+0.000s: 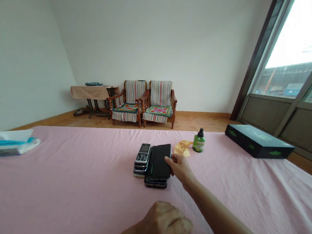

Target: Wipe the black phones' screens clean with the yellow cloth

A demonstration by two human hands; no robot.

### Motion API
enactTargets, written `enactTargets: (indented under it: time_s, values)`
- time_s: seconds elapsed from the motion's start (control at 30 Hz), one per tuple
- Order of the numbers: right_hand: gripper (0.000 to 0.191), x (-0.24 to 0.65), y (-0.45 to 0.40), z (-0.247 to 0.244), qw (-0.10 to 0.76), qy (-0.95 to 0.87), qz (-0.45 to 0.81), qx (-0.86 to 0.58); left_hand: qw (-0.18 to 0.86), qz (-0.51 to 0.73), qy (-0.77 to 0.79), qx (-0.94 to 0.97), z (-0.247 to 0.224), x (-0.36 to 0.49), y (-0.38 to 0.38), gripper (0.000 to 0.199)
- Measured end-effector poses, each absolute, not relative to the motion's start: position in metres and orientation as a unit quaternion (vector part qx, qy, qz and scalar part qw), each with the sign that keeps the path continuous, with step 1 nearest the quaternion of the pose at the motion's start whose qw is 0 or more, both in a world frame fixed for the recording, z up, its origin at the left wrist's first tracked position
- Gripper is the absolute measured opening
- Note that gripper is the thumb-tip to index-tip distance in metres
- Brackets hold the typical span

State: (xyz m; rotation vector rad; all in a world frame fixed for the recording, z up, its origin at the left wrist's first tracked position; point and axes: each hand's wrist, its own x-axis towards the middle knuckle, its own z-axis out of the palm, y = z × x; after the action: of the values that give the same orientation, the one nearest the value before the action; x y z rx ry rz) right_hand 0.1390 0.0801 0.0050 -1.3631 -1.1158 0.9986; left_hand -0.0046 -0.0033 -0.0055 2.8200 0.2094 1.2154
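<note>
My right hand (180, 166) pinches the right edge of a black smartphone (160, 162), thumb on top. This phone lies over a stack of other dark phones (155, 183), whose lower ends stick out towards me. Touching or close beside it on the left is a second stack, with a silver-and-black keypad phone (143, 154) on top. My left hand (170, 221) is curled into a fist low in the view, apart from the phones, with nothing seen in it. Just beyond my right hand lies a crumpled yellow cloth (183, 148).
A green bottle with a black cap (198, 141) stands by the cloth on the pink sheet (78, 191). At the right lies a flat black box (259, 141), at the far left a tissue pack (13, 143). Two wooden chairs (157, 99) stand by the wall.
</note>
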Motion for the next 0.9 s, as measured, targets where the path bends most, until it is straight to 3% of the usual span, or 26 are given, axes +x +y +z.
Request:
enactTargets:
  time_s: [0.47,0.7,0.9]
  values:
    - [0.035,0.14,0.078,-0.021,0.508,-0.535,0.28,-0.614,0.049,0.376,0.066,0.923,0.002,-0.004,-0.004,0.02]
    - [0.035,0.174,0.084,-0.029,0.487,-0.541,0.14,-0.672,0.052,0.348,0.07,0.933,0.001,-0.006,-0.001,0.019]
    - [0.036,0.194,0.091,-0.029,0.457,-0.583,0.067,-0.668,0.117,0.38,0.097,0.912,-0.005,-0.006,0.001,0.015]
